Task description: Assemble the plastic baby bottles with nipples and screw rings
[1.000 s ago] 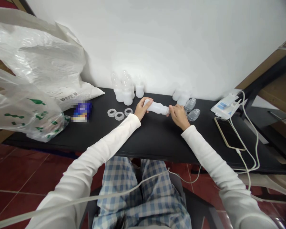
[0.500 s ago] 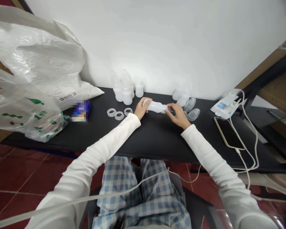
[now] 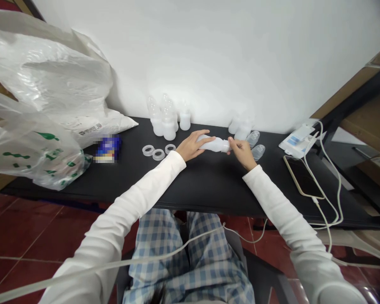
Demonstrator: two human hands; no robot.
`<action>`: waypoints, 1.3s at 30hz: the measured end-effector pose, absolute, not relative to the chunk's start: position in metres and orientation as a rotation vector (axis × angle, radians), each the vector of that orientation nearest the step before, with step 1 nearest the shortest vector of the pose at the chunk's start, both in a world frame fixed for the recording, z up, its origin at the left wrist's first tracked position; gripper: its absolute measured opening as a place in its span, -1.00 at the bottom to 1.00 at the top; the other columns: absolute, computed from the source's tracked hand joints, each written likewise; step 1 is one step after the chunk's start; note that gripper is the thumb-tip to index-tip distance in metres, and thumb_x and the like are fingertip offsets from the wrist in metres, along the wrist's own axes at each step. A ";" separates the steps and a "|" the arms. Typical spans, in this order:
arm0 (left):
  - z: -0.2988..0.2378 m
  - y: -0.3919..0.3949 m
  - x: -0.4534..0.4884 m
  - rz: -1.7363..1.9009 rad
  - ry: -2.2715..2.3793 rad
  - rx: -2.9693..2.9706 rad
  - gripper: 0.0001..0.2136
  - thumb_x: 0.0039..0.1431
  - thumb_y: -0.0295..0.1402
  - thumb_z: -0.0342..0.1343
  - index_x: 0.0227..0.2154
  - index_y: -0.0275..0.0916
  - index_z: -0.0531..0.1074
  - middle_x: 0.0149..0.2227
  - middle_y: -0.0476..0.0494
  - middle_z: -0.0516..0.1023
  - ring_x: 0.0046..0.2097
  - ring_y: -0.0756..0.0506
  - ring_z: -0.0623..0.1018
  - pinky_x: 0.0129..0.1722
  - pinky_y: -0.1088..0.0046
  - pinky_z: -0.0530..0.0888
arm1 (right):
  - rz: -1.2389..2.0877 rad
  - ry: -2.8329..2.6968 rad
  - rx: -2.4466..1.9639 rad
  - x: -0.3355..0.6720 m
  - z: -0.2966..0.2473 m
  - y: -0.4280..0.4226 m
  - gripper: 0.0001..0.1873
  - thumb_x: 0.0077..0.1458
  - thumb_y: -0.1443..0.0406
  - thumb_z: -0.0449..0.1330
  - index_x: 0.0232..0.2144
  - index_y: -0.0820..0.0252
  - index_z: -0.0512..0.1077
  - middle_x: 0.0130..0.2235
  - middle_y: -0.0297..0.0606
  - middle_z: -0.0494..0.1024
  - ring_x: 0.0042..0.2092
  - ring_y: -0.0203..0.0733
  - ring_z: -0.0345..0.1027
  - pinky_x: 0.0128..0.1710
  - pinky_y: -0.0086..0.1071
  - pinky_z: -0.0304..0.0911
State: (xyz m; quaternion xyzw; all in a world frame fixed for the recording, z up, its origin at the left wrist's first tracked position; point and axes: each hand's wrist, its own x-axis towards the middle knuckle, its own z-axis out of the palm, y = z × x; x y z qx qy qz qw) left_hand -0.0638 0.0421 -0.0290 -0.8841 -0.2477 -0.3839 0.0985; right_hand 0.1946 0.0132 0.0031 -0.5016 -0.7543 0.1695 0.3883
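A translucent white baby bottle [image 3: 215, 144] lies on its side between my hands, just above the table. My left hand [image 3: 191, 145] is wrapped round its base end, fingers along the top. At the mouth end, my right hand [image 3: 242, 153] pinches the neck or a part on it; the fingertips hide that part. White rings [image 3: 158, 158] lie near my left wrist. Clear domed caps [image 3: 259, 152] rest by my right hand, beside white bottles [image 3: 242, 130] at the wall.
Several bottles with clear caps [image 3: 169, 128] stand at the back, a separate bottle [image 3: 185, 121] near them. Plastic bags [image 3: 50, 76] and a blue packet [image 3: 110, 145] are on the left. A phone [image 3: 304, 177], cables and a white box [image 3: 299, 141] occupy the black table's [image 3: 202, 190] right side.
The bottle has shifted slightly right. My left hand has moved further over its body, and my right hand has turned into a closer pinch at the mouth end.
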 end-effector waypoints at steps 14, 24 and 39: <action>-0.031 0.041 -0.062 -1.186 -0.799 -2.603 -0.52 0.34 -0.45 -0.02 0.31 -0.22 0.29 0.20 -0.31 0.49 0.29 -0.26 0.43 0.32 -0.02 0.41 | 0.057 -2.113 -1.177 0.197 -0.004 0.017 -0.47 0.25 -0.18 0.08 -0.19 0.12 0.49 -0.26 -0.17 0.60 -0.21 0.00 0.43 -0.02 -0.07 0.19; -0.032 0.037 -0.055 -1.149 -0.873 -2.493 -0.51 0.29 -0.52 -0.01 0.27 -0.20 0.35 0.16 -0.30 0.51 0.25 -0.25 0.47 0.28 0.01 0.43 | 0.006 -2.218 -1.312 0.195 0.008 0.012 -0.41 0.34 -0.16 -0.11 -0.28 0.12 0.47 -0.33 -0.19 0.54 -0.25 -0.04 0.36 -0.02 -0.10 0.16; -0.036 0.039 -0.055 -1.321 -1.358 -2.423 -0.51 0.15 -0.48 0.10 0.18 -0.27 0.37 0.09 -0.34 0.45 0.10 -0.30 0.46 0.18 0.05 0.40 | -0.461 -1.621 -1.745 0.256 -0.001 0.040 -0.72 0.21 0.20 0.07 -0.14 0.21 0.47 -0.18 0.04 0.51 -0.08 0.16 0.31 -0.03 0.06 0.18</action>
